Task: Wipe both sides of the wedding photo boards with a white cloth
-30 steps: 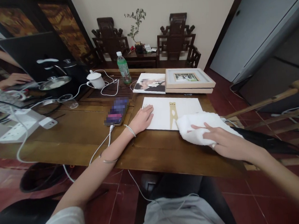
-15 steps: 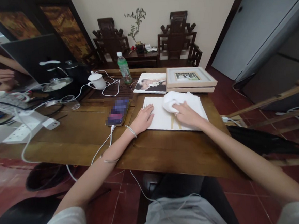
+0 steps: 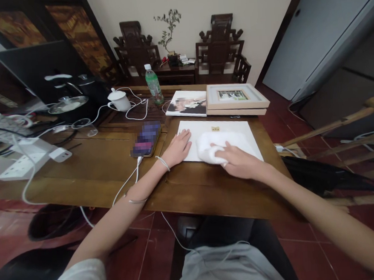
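Observation:
A white rectangular board lies flat on the wooden table, with a small gold-coloured piece near its far edge. My left hand rests flat on the board's left side, fingers stretched out. In my right hand is a bunched white cloth, pressed onto the near part of the board. The cloth hides part of the surface beneath it. Behind the board are a photo print panel and a light wooden picture frame, which rests on another frame.
Left of my hand lies a phone on a charging cable. Farther back stand a green-labelled bottle, a lidded white cup and a pot. A power strip with trailing cables is at the left. Wooden bars stand at the right.
My right hand has drawn the cloth toward me across the board, uncovering the gold-coloured piece near the far edge. My left hand stays in place. Another person's hand at the far left is out of sight.

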The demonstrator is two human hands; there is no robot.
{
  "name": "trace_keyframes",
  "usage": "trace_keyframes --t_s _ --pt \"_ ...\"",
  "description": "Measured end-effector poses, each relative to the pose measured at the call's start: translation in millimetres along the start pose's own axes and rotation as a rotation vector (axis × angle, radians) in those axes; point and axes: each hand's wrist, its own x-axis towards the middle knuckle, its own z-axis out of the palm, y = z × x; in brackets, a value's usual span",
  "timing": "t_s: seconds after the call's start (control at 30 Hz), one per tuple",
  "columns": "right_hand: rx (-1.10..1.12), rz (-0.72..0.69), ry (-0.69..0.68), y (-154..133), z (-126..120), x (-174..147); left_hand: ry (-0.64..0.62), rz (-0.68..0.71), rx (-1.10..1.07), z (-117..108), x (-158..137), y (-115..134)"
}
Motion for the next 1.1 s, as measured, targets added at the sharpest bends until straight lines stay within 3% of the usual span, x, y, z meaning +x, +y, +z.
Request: trace_keyframes --t_s 0.17,0.3,0.5,0.7,0.8,1.0,1.1 --pt "-0.069 0.117 0.101 36 -3 55 -0.023 0.011 0.005 -3 0 0" --pt "-0.116 0.178 0.122 37 1 73 -0.021 0.016 0.002 -2 1 -2" --pt "-0.127 0.086 0.025 -6 16 27 -0.008 0.018 0.009 2 1 -4" --pt "-0.007 0.001 -0.055 -43 12 -14 0.002 0.008 -0.002 1 1 -3" --pt "0.015 0.010 -0.016 -30 9 -5 0.010 0.016 -0.008 2 0 -4" --pt "-0.074 0.119 0.116 23 4 49 0.009 0.029 -0.019 2 1 -6" --pt "-0.142 0.173 0.122 31 5 67 0.000 0.030 -0.018 1 1 -6"
